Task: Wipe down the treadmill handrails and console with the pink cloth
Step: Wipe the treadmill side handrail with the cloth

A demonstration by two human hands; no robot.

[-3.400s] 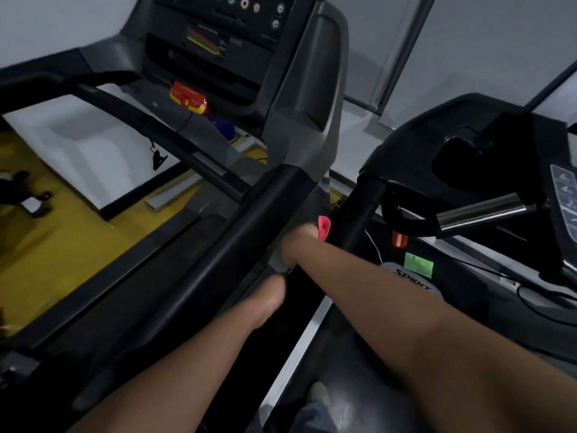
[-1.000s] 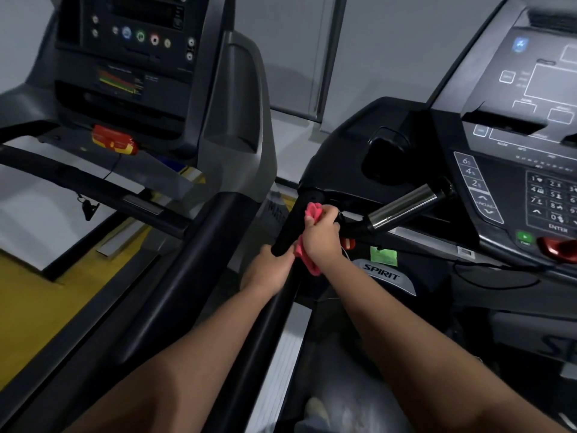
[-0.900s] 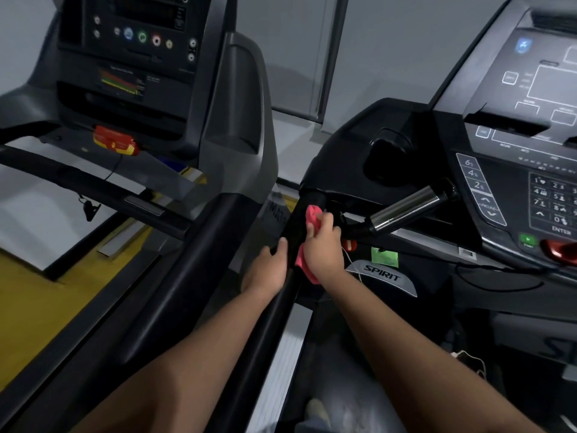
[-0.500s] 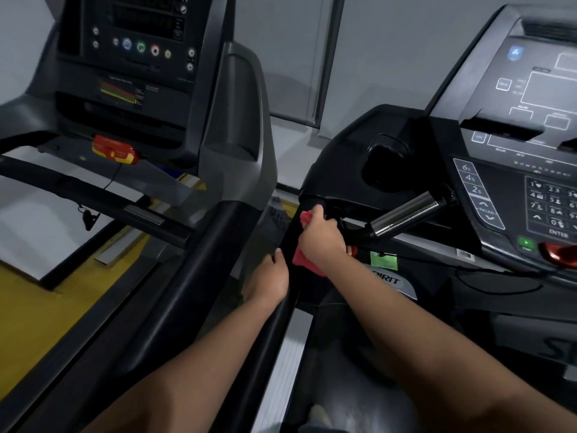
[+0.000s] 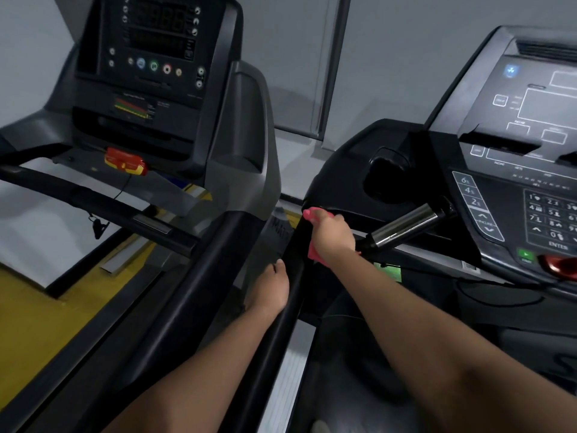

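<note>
Since a second ago the left hand (image 5: 269, 289) has slipped a little lower on the smooth, rounded black handrail (image 5: 279, 345) of the right-hand treadmill, so it sits apart from the right hand (image 5: 334, 236) instead of just beneath it. It lies against the rail's left side with the thumb straight along the rail. Its other fingers are hidden behind the hand, so I cannot tell whether they are curled or spread. The right hand's fingers are curled round a soft, crumpled pink cloth (image 5: 314, 257), pressing it onto the top end of the handrail where it meets the glossy black console housing. Folds of the cloth poke out above the knuckles and below the heel of the hand. Just right of that hand a shiny chrome cylindrical grip bar (image 5: 406, 225) angles up toward the flat, matte console keypad (image 5: 549, 217), with a round red stop button (image 5: 562, 264) near it. A ribbed silver side strip (image 5: 287, 379) runs below the rail. On the left stands a grey treadmill console (image 5: 156, 60) with a red and yellow safety clip (image 5: 125, 160), over a yellow floor (image 5: 28, 326).
</note>
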